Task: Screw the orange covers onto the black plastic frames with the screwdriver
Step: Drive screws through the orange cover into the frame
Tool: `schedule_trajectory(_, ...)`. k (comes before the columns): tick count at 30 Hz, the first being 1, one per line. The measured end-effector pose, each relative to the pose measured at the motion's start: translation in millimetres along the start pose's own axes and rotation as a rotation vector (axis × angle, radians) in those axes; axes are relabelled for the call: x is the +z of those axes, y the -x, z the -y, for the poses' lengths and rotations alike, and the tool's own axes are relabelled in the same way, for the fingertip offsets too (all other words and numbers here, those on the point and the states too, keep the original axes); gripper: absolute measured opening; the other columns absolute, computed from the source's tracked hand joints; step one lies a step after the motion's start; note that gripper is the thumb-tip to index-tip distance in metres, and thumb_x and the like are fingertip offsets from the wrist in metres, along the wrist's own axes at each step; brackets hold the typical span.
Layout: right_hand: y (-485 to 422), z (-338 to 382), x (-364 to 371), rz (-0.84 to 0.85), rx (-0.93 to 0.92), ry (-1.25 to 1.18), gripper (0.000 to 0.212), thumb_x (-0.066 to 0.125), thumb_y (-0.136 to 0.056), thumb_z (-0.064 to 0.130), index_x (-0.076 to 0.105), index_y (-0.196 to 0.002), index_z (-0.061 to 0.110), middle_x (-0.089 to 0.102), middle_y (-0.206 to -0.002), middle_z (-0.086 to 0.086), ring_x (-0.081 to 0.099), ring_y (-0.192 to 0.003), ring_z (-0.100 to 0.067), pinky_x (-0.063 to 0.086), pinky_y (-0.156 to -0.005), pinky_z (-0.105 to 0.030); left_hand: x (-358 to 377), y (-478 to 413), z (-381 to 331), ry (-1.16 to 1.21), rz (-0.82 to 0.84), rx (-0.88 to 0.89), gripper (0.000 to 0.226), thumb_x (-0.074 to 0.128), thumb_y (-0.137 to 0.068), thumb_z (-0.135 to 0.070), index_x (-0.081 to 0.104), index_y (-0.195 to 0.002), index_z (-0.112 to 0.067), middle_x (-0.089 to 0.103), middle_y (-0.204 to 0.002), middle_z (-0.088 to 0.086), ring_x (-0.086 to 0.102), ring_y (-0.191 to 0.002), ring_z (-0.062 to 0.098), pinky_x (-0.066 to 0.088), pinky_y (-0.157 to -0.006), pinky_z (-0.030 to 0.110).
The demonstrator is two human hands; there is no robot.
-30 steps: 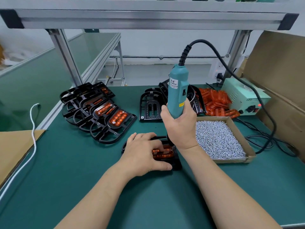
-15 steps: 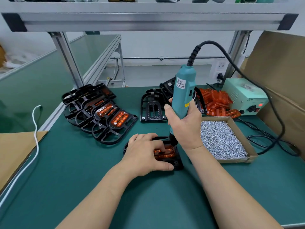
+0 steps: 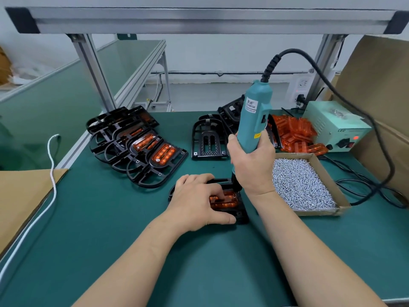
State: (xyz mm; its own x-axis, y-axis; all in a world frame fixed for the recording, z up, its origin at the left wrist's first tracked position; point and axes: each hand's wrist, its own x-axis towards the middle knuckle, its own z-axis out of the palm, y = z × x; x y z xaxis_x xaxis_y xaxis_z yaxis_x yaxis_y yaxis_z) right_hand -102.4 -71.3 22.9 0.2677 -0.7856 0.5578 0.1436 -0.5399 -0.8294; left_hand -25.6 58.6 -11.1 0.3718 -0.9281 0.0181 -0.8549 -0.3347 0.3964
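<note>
Many silver screws (image 3: 298, 185) fill the cardboard tray (image 3: 318, 212) on the worktop (image 3: 110, 218), just beside the right hand (image 3: 250, 165) gripping the screwdriver (image 3: 254, 116) over the black frame (image 3: 240, 212) and orange cover (image 3: 228, 201) that the left hand (image 3: 197, 200) holds down.

A silver aluminium overhead rail with black end caps (image 3: 199, 21) spans above the dark green matted workbench (image 3: 88, 240), carried on two slanting aluminium posts (image 3: 94, 72) at the bench's far edge. Beyond that edge lie a pale grey floor (image 3: 199, 98) and a plain white wall (image 3: 210, 54) bearing a thin dark pipe (image 3: 221, 73) and a white socket (image 3: 303, 84); a second green-topped, aluminium-framed bench (image 3: 132, 60) stands off its far left corner.
</note>
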Motion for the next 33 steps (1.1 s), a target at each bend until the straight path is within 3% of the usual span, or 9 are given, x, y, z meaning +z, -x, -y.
schedule_trajectory(3, 2.0, 3.7, -0.8, 0.011, -0.047, 0.027, 0.019, 0.067, -0.08, 0.044, 0.051, -0.083, 0.034, 0.058, -0.07, 0.014, 0.052, -0.059, -0.005, 0.047, -0.057, -0.022, -0.9, 1.1, -1.0, 0.005, 0.0, -0.002, 0.075, 0.048, -0.046, -0.092, 0.065, -0.102, -0.044, 0.042, -0.143, -0.014, 0.031, -0.131, 0.013, 0.009, -0.117, 0.039)
schedule_trajectory(5, 2.6, 8.0, -3.2, 0.045, -0.019, -0.013, 0.019, 0.07, -0.08, 0.046, 0.057, -0.088, 0.034, 0.061, -0.072, 0.014, 0.057, -0.063, -0.007, 0.054, -0.063, -0.031, -2.6, 0.8, -1.9, 0.001, 0.004, -0.003, 0.074, 0.048, -0.046, -0.092, 0.064, -0.101, -0.045, 0.042, -0.143, -0.015, 0.032, -0.131, 0.014, 0.01, -0.117, 0.04)
schedule_trajectory(7, -1.3, 18.1, -8.1, 0.038, -0.003, -0.084, 0.019, 0.075, -0.082, 0.042, 0.062, -0.094, 0.034, 0.065, -0.076, 0.01, 0.062, -0.066, -0.022, 0.057, -0.068, -0.048, -4.0, 0.4, -2.5, 0.012, 0.01, -0.009, 0.072, 0.049, -0.045, -0.092, 0.063, -0.099, -0.046, 0.042, -0.142, -0.016, 0.032, -0.131, 0.013, 0.01, -0.117, 0.039)
schedule_trajectory(9, -13.4, 32.1, -14.7, -0.029, -0.039, -0.164, 0.019, 0.078, -0.084, 0.036, 0.064, -0.096, 0.032, 0.067, -0.082, 0.002, 0.063, -0.068, -0.034, 0.056, -0.068, -0.053, -4.8, 0.6, -1.6, 0.032, 0.012, -0.016, 0.069, 0.049, -0.044, -0.092, 0.062, -0.096, -0.048, 0.042, -0.14, -0.017, 0.032, -0.131, 0.012, 0.009, -0.118, 0.04)
schedule_trajectory(13, -46.0, 48.4, -38.5, -0.133, -0.086, -0.342, 0.016, 0.074, -0.089, 0.023, 0.059, -0.094, 0.024, 0.063, -0.073, 0.007, 0.055, -0.052, -0.021, 0.049, -0.055, -0.033, -4.8, 2.3, 0.7, 0.01, 0.046, -0.004, 0.06, 0.049, -0.046, -0.093, 0.053, -0.09, -0.052, 0.041, -0.138, -0.02, 0.032, -0.129, 0.011, 0.012, -0.118, 0.043)
schedule_trajectory(17, -58.3, 17.5, -68.0, -0.272, 0.149, -0.467, 0.016, 0.067, -0.094, 0.011, 0.051, -0.092, 0.014, 0.053, -0.061, 0.002, 0.048, -0.047, -0.015, 0.043, -0.049, -0.027, -10.0, -2.7, -0.7, 0.028, 0.083, -0.007, 0.049, 0.049, -0.064, -0.088, 0.056, -0.094, -0.051, 0.041, -0.13, -0.021, 0.033, -0.116, 0.009, 0.011, -0.117, 0.04)
schedule_trajectory(21, -55.7, -22.5, -88.9, -0.411, 0.402, -0.636, 0.019, 0.067, -0.095, 0.009, 0.048, -0.097, 0.012, 0.051, -0.058, 0.002, 0.049, -0.046, -0.01, 0.042, -0.046, -0.025, -10.5, -14.7, -10.8, -0.021, 0.01, -0.015, 0.009, 0.063, -0.09, -0.049, 0.066, -0.091, -0.04, 0.047, -0.134, -0.009, 0.041, -0.125, 0.018, 0.014, -0.118, 0.046)
schedule_trajectory(26, -50.0, -46.6, -100.8, -0.421, 0.439, -0.682, 0.021, 0.071, -0.092, 0.014, 0.052, -0.101, 0.013, 0.054, -0.059, 0.004, 0.052, -0.05, -0.008, 0.044, -0.048, -0.023, -8.4, -24.6, -15.6, 0.041, 0.062, 0.065, 0.007, 0.071, -0.088, -0.031, 0.067, -0.091, -0.027, 0.047, -0.122, -0.013, 0.046, -0.114, 0.013, 0.035, -0.103, 0.031)
schedule_trajectory(33, -53.0, -48.5, -102.0, -0.403, 0.458, -0.71, 0.023, 0.072, -0.091, 0.015, 0.052, -0.102, 0.014, 0.055, -0.061, 0.003, 0.052, -0.05, -0.008, 0.045, -0.049, -0.023, -6.8, -28.9, -10.0, -0.002, 0.063, 0.1, 0.016, 0.072, -0.086, -0.033, 0.061, -0.081, -0.022, 0.047, -0.121, -0.013, 0.043, -0.104, 0.005, 0.028, -0.085, 0.014)
